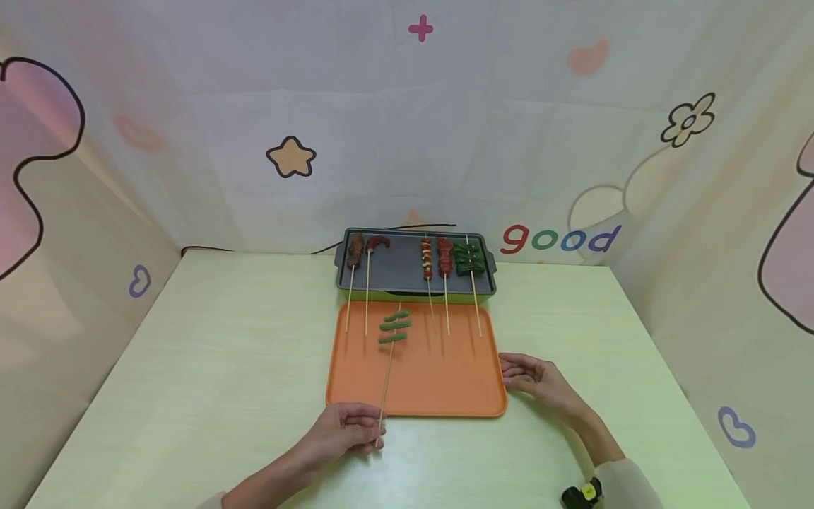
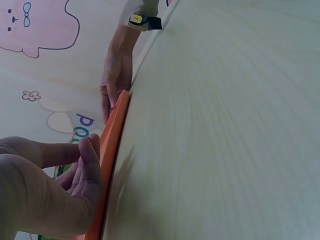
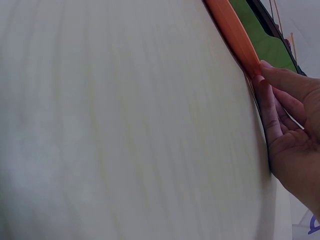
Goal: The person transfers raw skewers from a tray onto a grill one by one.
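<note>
My left hand [image 1: 346,430] pinches the bare lower end of a wooden skewer threaded with three green bean-like pieces [image 1: 396,326]. The green pieces are over the orange tray [image 1: 420,389], near its far left part; whether they touch it I cannot tell. In the left wrist view, the left hand's [image 2: 65,187] thumb and fingertips meet beside the tray rim [image 2: 114,125]. At the tray's right edge, my right hand [image 1: 540,382] grips the rim. The right wrist view has that hand's [image 3: 290,115] thumb on the tray corner [image 3: 245,50] and its fingers below.
Behind the tray stands a dark grill pan [image 1: 397,272] on a green base. Several skewers lie on it: a brown one [image 1: 355,251], a curled red one [image 1: 379,242], two reddish ones and a leafy green one [image 1: 468,259]. Their sticks overhang the tray. A patterned curtain [image 1: 356,127] hangs behind.
</note>
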Demonstrator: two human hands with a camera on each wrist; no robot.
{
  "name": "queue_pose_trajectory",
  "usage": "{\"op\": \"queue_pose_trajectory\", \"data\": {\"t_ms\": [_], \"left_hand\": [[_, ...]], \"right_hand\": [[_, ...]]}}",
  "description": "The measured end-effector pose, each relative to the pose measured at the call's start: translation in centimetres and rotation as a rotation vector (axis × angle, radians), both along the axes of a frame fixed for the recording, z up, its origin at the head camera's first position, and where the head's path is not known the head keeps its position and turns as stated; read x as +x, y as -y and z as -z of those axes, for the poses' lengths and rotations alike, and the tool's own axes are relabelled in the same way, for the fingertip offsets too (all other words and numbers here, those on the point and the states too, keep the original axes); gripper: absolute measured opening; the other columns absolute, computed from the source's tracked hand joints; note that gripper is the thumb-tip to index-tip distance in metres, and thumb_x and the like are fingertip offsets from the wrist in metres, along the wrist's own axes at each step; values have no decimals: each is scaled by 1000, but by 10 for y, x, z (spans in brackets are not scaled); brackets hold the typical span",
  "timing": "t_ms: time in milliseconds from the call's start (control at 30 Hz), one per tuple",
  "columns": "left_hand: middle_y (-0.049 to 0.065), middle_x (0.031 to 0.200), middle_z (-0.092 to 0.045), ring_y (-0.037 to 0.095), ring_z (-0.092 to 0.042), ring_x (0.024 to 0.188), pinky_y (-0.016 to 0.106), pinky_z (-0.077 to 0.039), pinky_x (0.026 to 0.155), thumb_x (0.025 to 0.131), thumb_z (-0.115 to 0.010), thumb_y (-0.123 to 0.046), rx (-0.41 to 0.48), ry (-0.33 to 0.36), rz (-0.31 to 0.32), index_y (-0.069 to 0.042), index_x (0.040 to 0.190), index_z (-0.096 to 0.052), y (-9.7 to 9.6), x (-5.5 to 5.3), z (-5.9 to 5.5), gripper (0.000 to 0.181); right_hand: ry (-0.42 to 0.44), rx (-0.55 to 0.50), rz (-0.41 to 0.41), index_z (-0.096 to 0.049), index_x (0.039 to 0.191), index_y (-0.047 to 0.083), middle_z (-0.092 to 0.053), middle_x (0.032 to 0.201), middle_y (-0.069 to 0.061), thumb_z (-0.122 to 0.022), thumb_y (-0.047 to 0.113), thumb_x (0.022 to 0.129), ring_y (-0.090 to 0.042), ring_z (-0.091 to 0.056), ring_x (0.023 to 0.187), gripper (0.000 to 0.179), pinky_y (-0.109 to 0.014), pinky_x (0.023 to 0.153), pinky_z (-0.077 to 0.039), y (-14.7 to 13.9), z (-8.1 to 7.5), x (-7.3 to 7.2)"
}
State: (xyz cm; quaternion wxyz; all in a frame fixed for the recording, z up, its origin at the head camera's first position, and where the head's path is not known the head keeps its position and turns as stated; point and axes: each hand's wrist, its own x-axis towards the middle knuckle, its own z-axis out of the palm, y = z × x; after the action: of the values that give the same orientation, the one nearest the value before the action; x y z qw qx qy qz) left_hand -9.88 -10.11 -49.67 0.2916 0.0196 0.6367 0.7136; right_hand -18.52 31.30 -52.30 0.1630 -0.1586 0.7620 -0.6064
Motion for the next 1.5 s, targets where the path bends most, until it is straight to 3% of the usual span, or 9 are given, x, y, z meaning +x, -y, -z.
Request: {"op": "queue_pose_trajectory", "data": {"t_ms": [233,500,833,933,1067,1233,1500], "left_hand": [[3,102,-72,12,-73,89,21,-57,75,96,-68,-9,-12,-36,-26,9,135,-57,-1,-3,-6,44],[4,107,-71,11,-70,93,26,-55,81,97,-70,-21,-66,-78,-87,1,137,-60,-14,-13,-17,47],[1,106,-67,11,-70,91,25,-53,77,99,-68,-15,-18,-82,-234,-3,138,-61,-40,-34,-28,42],[5,111,-68,10,-69,90,26,-53,79,101,-64,-13,-11,-90,-257,-2,139,-60,-46,-43,-30,40],[14,123,-67,10,-68,91,28,-54,82,102,-62,-13,-6,-108,-273,-2,140,-59,-52,-55,-32,39],[16,126,-66,10,-67,92,27,-54,83,103,-62,-14,5,-99,-300,-3,141,-59,-59,-67,-31,40],[18,126,-66,10,-66,89,22,-53,78,104,-58,-8,13,-64,-353,1,141,-57,-67,-78,-26,39]], "right_hand": [[23,10,10,-44,145,-15,-62,128,-27,-64,3,99,-2,-68,103,54,-16,90,-55,2,-2,1],[18,-1,5,-42,146,-16,-64,127,-21,-63,2,99,-3,-68,104,54,-16,90,-55,1,-2,1],[50,27,31,-42,146,-15,-59,130,-31,-63,2,99,-1,-67,103,54,-15,90,-54,4,-5,2],[47,28,30,-43,146,-15,-60,130,-30,-63,3,99,-1,-67,103,55,-15,90,-54,3,-5,2],[34,7,22,-43,146,-16,-64,127,-21,-64,3,99,-2,-67,103,54,-16,90,-54,2,-3,2],[24,-12,15,-43,145,-16,-66,125,-14,-64,2,99,-2,-67,104,55,-16,90,-54,1,-1,2],[22,-1,22,-43,146,-15,-63,127,-26,-64,3,99,-2,-67,103,54,-16,90,-55,2,-1,2]]}}
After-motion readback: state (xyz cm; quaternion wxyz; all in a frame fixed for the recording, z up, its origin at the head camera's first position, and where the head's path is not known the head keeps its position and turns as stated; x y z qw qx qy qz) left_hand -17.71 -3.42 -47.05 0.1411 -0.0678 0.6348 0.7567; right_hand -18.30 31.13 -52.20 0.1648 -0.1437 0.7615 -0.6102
